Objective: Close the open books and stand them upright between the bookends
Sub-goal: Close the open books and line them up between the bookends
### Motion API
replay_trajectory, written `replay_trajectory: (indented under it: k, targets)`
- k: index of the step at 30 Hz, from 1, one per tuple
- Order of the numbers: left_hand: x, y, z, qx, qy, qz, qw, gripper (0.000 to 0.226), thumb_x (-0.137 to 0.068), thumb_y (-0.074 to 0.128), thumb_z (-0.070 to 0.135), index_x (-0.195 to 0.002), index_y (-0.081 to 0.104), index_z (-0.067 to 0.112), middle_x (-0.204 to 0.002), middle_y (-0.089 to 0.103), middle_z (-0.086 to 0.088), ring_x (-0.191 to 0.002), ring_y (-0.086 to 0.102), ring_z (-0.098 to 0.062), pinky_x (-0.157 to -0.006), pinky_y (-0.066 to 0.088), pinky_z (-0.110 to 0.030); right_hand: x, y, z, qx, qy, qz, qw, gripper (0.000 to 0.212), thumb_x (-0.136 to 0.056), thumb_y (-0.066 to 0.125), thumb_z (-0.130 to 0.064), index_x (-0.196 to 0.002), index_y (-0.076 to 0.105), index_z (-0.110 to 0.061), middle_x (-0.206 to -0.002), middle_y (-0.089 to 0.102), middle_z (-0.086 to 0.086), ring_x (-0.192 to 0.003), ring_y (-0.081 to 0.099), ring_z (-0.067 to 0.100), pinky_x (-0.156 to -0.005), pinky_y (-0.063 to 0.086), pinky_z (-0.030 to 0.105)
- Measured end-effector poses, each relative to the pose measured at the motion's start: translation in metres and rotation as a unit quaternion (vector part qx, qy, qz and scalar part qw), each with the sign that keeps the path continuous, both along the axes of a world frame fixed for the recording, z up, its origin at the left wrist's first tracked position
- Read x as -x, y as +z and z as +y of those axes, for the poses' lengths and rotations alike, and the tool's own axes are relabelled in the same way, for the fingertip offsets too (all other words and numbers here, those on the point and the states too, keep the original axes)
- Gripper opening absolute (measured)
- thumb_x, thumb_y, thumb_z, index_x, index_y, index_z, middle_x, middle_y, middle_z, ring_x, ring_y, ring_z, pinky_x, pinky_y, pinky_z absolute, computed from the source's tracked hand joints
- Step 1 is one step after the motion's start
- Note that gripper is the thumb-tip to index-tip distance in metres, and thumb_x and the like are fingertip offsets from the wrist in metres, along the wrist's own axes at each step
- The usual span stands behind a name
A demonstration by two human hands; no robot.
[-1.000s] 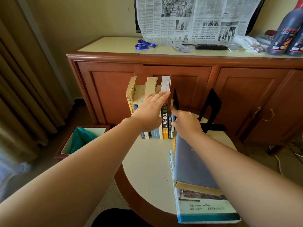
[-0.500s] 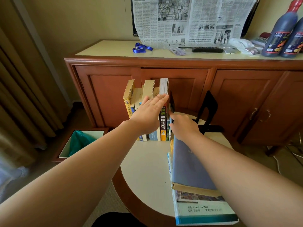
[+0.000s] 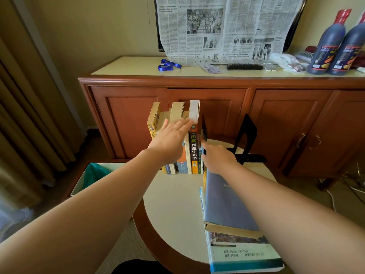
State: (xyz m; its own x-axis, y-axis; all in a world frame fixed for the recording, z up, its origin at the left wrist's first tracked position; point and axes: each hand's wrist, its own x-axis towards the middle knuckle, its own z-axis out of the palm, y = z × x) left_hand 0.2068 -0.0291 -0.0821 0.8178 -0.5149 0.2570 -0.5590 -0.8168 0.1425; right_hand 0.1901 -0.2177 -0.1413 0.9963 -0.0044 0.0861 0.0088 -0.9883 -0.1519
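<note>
Head view — my left hand (image 3: 169, 143) lies flat against the upright books (image 3: 192, 143); right hand (image 3: 218, 157) pinches the near bookend (image 3: 203, 128).

A row of closed books (image 3: 189, 143) stands upright at the round table's 12 o'clock, one black bookend (image 3: 203, 128) against its right side, another bookend (image 3: 245, 135) apart at 1 o'clock, two stacked books (image 3: 227, 202) lying flat at 4 o'clock.
</note>
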Motion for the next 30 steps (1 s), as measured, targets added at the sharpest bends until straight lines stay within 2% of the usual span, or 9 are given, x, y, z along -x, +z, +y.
replay_trajectory:
  k: [3,6,10,13,17,20,22,24,30]
  targets:
    - [0.001,0.0,0.001,-0.047,0.003,-0.008,0.999,0.093,-0.092,0.048,-0.004,-0.168,0.004,0.025,-0.176,0.004,0.008,-0.162,-0.006,-0.016,-0.123,-0.017,-0.049,0.005,-0.001,-0.008,-0.082,0.013,0.014,0.996,0.065,-0.105,0.047,-0.025,-0.161,0.018,-0.039,-0.13,0.066,0.007,-0.111,0.064,0.03,-0.075,0.05,0.036]
    - [0.005,-0.006,-0.003,-0.053,0.003,-0.033,0.998,0.09,-0.093,0.048,0.0,-0.168,0.002,0.021,-0.176,0.0,0.005,-0.161,-0.011,-0.019,-0.123,-0.016,-0.05,0.02,-0.003,-0.016,-0.135,0.024,-0.004,0.991,0.065,-0.103,0.051,-0.025,-0.16,0.025,-0.042,-0.116,0.07,0.001,-0.101,0.065,0.022,-0.077,0.056,0.039]
    - [0.03,-0.034,-0.007,0.088,0.003,-0.076,0.993,0.07,-0.095,0.058,0.01,-0.161,0.037,0.014,-0.165,0.034,-0.003,-0.152,0.022,-0.028,-0.127,0.019,-0.041,0.056,-0.012,-0.04,-0.161,0.003,-0.071,0.984,0.05,-0.102,0.057,-0.027,-0.15,0.05,-0.033,-0.125,0.062,-0.001,-0.121,0.053,0.024,-0.098,0.049,0.046]
    - [0.055,-0.06,-0.015,0.123,0.062,0.035,0.99,0.045,-0.103,0.059,0.035,-0.143,0.058,0.016,-0.141,0.055,-0.003,-0.133,0.046,-0.026,-0.11,0.041,-0.037,0.088,-0.02,-0.062,-0.161,-0.066,-0.082,0.981,0.048,-0.1,0.061,-0.033,-0.147,0.053,-0.026,-0.132,0.057,0.001,-0.129,0.047,0.026,-0.102,0.046,0.044]
    - [0.079,-0.09,-0.038,0.143,0.144,0.316,0.927,0.067,-0.097,0.049,0.071,-0.13,0.067,0.016,-0.125,0.07,-0.004,-0.112,0.067,-0.025,-0.093,0.055,-0.039,0.126,-0.029,-0.076,-0.197,-0.209,-0.066,0.956,0.055,-0.098,0.06,-0.05,-0.143,0.053,-0.019,-0.139,0.054,0.004,-0.123,0.053,0.025,-0.089,0.045,0.034]
    - [0.096,-0.096,-0.052,0.246,0.142,0.456,0.843,0.061,-0.1,0.047,0.067,-0.115,0.07,0.012,-0.106,0.074,-0.004,-0.093,0.072,-0.02,-0.077,0.06,-0.033,0.142,-0.036,-0.071,-0.251,-0.23,-0.05,0.939,0.041,-0.099,0.058,-0.05,-0.101,0.064,-0.01,-0.096,0.068,0.006,-0.079,0.063,0.022,-0.06,0.047,0.034]
    - [0.104,-0.093,-0.057,0.308,0.168,0.483,0.802,0.052,-0.102,0.053,0.059,-0.112,0.069,0.011,-0.104,0.073,-0.004,-0.091,0.071,-0.019,-0.069,0.058,-0.029,0.147,-0.039,-0.067,-0.266,-0.223,-0.048,0.937,0.037,-0.099,0.059,-0.048,-0.082,0.058,-0.016,-0.077,0.062,0.002,-0.063,0.059,0.019,-0.048,0.038,0.03]
    - [0.106,-0.091,-0.058,0.347,0.19,0.503,0.768,0.044,-0.102,0.058,0.053,-0.109,0.069,0.011,-0.104,0.073,-0.006,-0.092,0.071,-0.02,-0.07,0.058,-0.031,0.149,-0.038,-0.062,-0.252,-0.222,-0.049,0.941,0.038,-0.099,0.059,-0.049,-0.078,0.054,-0.018,-0.078,0.058,0.002,-0.061,0.056,0.015,-0.048,0.033,0.024]
    - [0.105,-0.091,-0.047,0.367,0.229,0.507,0.745,0.048,-0.099,0.063,0.05,-0.123,0.061,0.009,-0.114,0.069,-0.01,-0.104,0.068,-0.026,-0.091,0.061,-0.043,0.148,-0.039,-0.049,-0.289,-0.154,-0.023,0.944,0.025,-0.095,0.062,-0.054,-0.106,0.064,-0.032,-0.097,0.067,-0.012,-0.083,0.065,0.01,-0.068,0.059,0.034]
